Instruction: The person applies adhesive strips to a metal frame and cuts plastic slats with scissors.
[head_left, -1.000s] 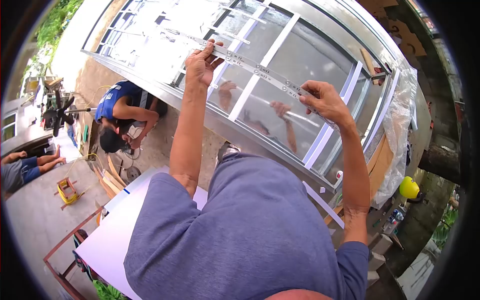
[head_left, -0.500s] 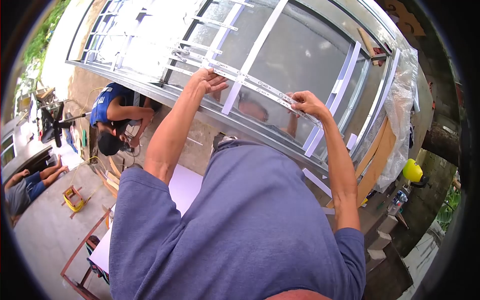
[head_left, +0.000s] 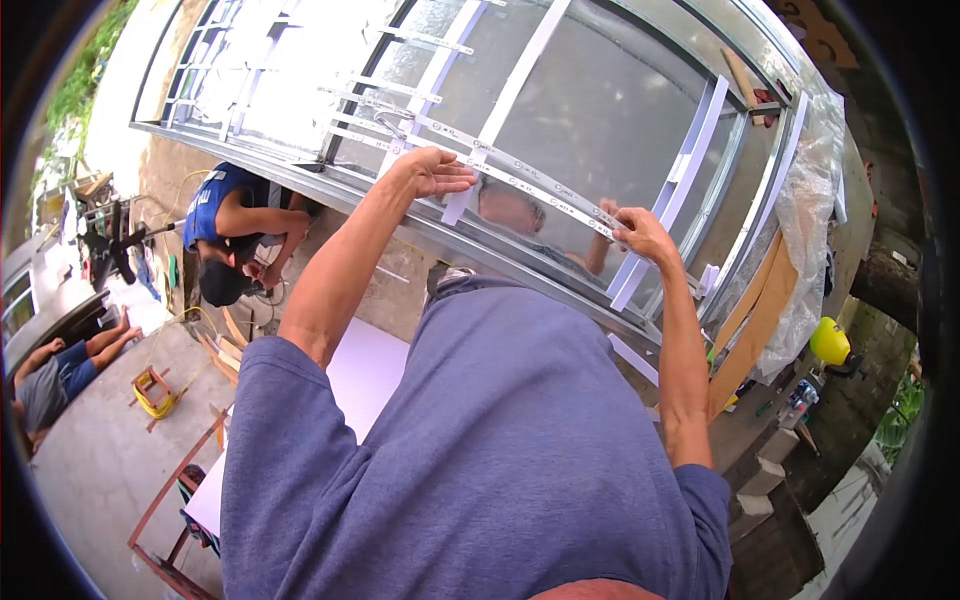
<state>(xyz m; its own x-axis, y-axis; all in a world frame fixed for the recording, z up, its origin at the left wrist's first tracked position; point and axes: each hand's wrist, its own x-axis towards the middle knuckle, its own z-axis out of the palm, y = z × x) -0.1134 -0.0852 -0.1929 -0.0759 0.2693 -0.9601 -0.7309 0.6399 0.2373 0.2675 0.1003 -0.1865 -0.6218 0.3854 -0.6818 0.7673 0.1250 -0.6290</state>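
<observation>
A white LED strip (head_left: 565,207) with small dark markings stretches between my two hands over a shiny metal-framed panel (head_left: 600,90). My right hand (head_left: 645,235) pinches its right end between thumb and fingers. Toward its left part, my left hand (head_left: 432,172) is held with fingers stretched out, close against the strip; whether it touches cannot be made out. Just beyond runs a second, similar strip (head_left: 540,174). A looped wire (head_left: 392,122) shows near the left ends. Pale flat bars cross the panel, including a long white bar (head_left: 525,70) and a lilac bar (head_left: 685,165).
Left of me, a person in a blue top (head_left: 225,215) crouches beside the panel; another person (head_left: 65,375) is farther left. A yellow cord reel (head_left: 155,395) sits on the floor. Clear plastic wrap (head_left: 805,230), wooden boards (head_left: 755,320) and a yellow container (head_left: 828,342) are at right.
The held strip has come nearer to me and apart from the second strip. My right hand has moved right and toward me; my left hand has shifted slightly right and toward me.
</observation>
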